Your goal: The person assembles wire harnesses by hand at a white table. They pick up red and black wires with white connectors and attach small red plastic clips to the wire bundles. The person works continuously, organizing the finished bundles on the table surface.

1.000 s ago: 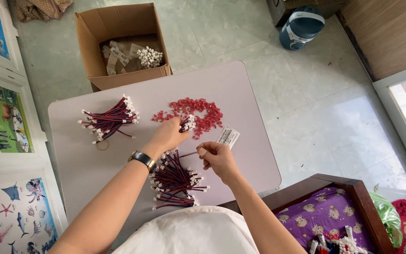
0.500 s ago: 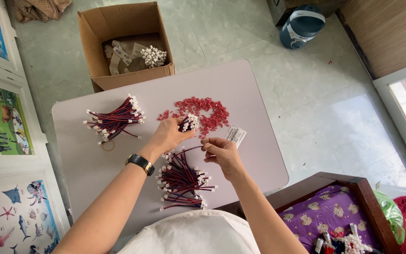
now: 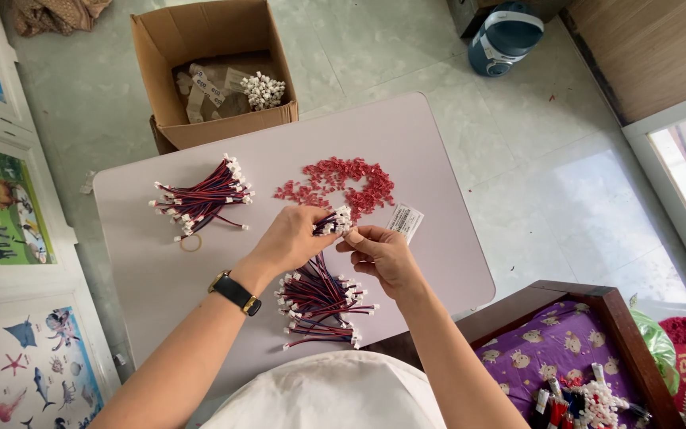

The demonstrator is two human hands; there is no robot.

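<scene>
My left hand (image 3: 294, 240), with a black watch on its wrist, grips a bunch of red-and-black wires with white connectors (image 3: 333, 222) above the table. My right hand (image 3: 383, 256) pinches the end of that same bunch beside it. Below both hands lies a heap of the same wires (image 3: 319, 306). A pile of small red connector pieces (image 3: 341, 184) is spread just beyond my hands. A second wire bundle (image 3: 204, 199) rests at the table's left, with a rubber band (image 3: 190, 243) beside it.
A white tag (image 3: 405, 222) lies right of my hands on the pale table (image 3: 430, 143). An open cardboard box (image 3: 210, 70) with white connectors stands behind the table. Animal posters line the left. A wooden tray with purple cloth (image 3: 565, 349) sits at lower right.
My hands have drawn closer together and lifted slightly toward the red pieces; the right hand now meets the wire bunch held by the left.
</scene>
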